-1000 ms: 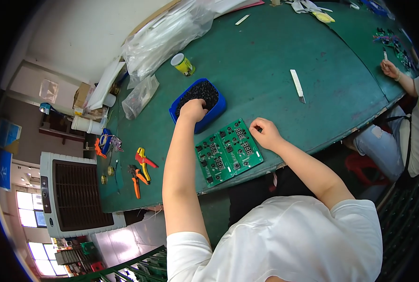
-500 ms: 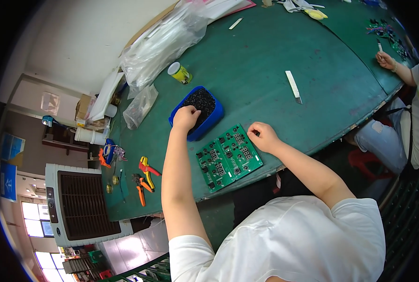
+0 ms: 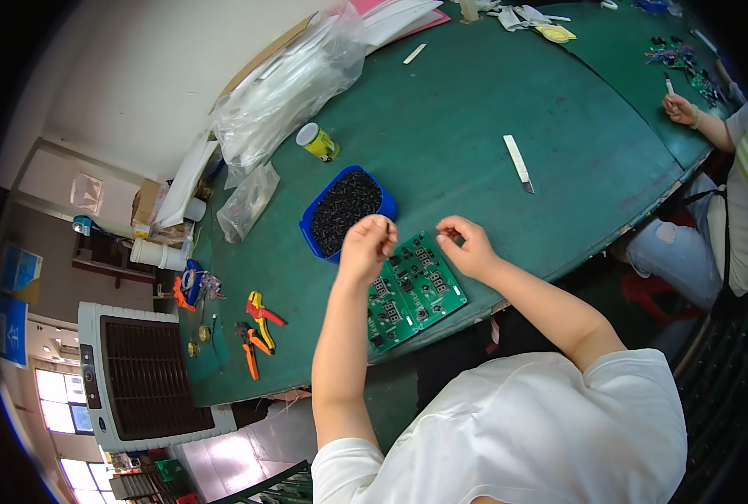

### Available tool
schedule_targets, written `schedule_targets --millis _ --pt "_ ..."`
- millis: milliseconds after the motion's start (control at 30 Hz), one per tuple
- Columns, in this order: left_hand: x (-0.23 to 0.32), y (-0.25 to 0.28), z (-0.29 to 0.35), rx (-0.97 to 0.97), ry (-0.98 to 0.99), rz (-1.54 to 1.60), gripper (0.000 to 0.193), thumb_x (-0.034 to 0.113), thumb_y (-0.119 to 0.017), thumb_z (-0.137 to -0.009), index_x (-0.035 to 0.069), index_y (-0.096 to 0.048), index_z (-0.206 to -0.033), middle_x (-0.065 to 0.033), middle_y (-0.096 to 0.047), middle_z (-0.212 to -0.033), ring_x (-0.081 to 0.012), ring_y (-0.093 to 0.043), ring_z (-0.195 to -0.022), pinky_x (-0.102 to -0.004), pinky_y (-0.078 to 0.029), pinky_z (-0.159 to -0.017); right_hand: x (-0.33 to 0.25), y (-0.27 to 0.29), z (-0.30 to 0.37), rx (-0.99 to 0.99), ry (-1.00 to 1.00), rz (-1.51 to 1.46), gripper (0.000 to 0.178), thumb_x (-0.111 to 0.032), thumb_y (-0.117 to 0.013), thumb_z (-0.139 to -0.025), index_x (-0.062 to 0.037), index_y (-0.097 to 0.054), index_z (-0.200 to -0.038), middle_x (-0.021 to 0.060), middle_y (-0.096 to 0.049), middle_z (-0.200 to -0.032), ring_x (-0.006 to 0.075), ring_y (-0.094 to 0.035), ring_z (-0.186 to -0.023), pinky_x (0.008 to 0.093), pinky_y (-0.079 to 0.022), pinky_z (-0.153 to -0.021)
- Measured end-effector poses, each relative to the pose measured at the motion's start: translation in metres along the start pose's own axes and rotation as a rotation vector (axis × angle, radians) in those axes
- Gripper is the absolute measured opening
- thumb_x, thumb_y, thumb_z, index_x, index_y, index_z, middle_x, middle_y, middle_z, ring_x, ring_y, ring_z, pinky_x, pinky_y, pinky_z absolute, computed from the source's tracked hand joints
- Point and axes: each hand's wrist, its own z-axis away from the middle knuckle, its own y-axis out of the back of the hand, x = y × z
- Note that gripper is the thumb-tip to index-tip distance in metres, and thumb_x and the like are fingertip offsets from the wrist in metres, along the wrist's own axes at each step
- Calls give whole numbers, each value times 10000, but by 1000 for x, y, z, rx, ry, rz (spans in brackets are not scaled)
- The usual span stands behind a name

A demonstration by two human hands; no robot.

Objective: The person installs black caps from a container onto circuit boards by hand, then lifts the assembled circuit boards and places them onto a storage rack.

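My left hand (image 3: 369, 249) is raised over the upper left corner of a green circuit board (image 3: 431, 312), its fingers pinched together. Whatever they may hold is too small to make out. At the board's upper right edge, my right hand (image 3: 469, 247) has its fingers curled in and its thumb close to the forefinger; nothing nameable shows between them. The board lies flat near the table's front edge, carrying several digit displays and black parts. Beyond my left hand stands a blue tub (image 3: 390, 206) filled with small black parts (image 3: 344, 206).
A yellow-green can (image 3: 323, 147) stands behind the tub. To the left lie orange-handled pliers (image 3: 250, 351) and a red-yellow hand tool (image 3: 262, 312). A white-handled knife (image 3: 517, 160) lies at right. Plastic-wrapped sheets (image 3: 290, 101) line the back. A co-worker's hand (image 3: 680, 109) holds a small tool.
My left hand has come out of the blue tub and moved right, to above the board's corner. My right hand has stayed by the board's edge, shifting only slightly.
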Motion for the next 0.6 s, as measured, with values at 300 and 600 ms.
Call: schedule_targets --millis 300,600 --pt "-36 -32 25 87 5 -233 254 231 -506 -934 72 -558 -743 16 -521 -648 -54 -418 -527 -185 -316 -471 -38 -14 -6 -70 251 -33 62 4 -576 -779 9 -589 -839 92 -565 -757 185 -564 -655 277 -452 -592" --pt "-16 12 45 201 -49 -245 224 207 -540 -915 38 -573 -773 11 -514 -640 -46 -412 -516 -188 -305 -456 -41 -49 -26 -307 -70 -241 37 -13 -563 -813 -8 -555 -848 15 -552 -743 63 -513 -651 220 -426 -580"
